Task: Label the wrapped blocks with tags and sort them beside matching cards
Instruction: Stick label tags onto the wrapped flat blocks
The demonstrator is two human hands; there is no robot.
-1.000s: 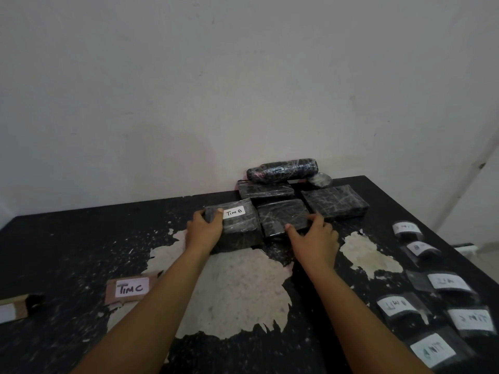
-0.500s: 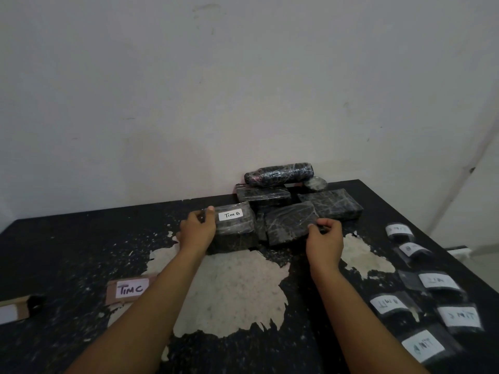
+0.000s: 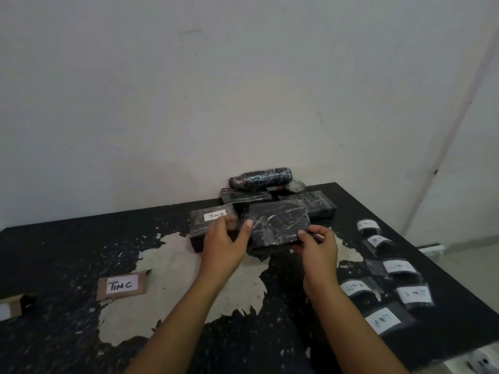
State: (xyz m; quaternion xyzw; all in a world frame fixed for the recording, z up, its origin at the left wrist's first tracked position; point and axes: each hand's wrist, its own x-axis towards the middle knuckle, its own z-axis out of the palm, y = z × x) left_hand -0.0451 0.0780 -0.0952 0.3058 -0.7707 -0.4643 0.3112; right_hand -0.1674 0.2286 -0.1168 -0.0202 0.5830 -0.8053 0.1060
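Observation:
A black plastic-wrapped block [image 3: 278, 224] with no tag is lifted and tilted above the table. My right hand [image 3: 317, 245] pinches its near right corner. My left hand [image 3: 225, 242] reaches to its left edge, thumb touching the wrap, fingers spread. Left of it lies a wrapped block tagged "TIM B" [image 3: 209, 225]. More wrapped blocks [image 3: 316, 205] and a wrapped roll [image 3: 260, 178] are piled against the wall. A brown card marked "TIM C" [image 3: 121, 285] lies at the near left. Several loose tags [image 3: 399, 267] lie in a row on the right.
The black table [image 3: 67, 252] has a large patch of worn-off paint in the middle. Another brown card [image 3: 13, 306] pokes in at the left edge. A white wall stands close behind the pile. The table's right edge runs diagonally past the tags.
My right hand has lifted the untagged block off the table and tilted it up. My left hand has left the "TIM B" block and moved right to the lifted block.

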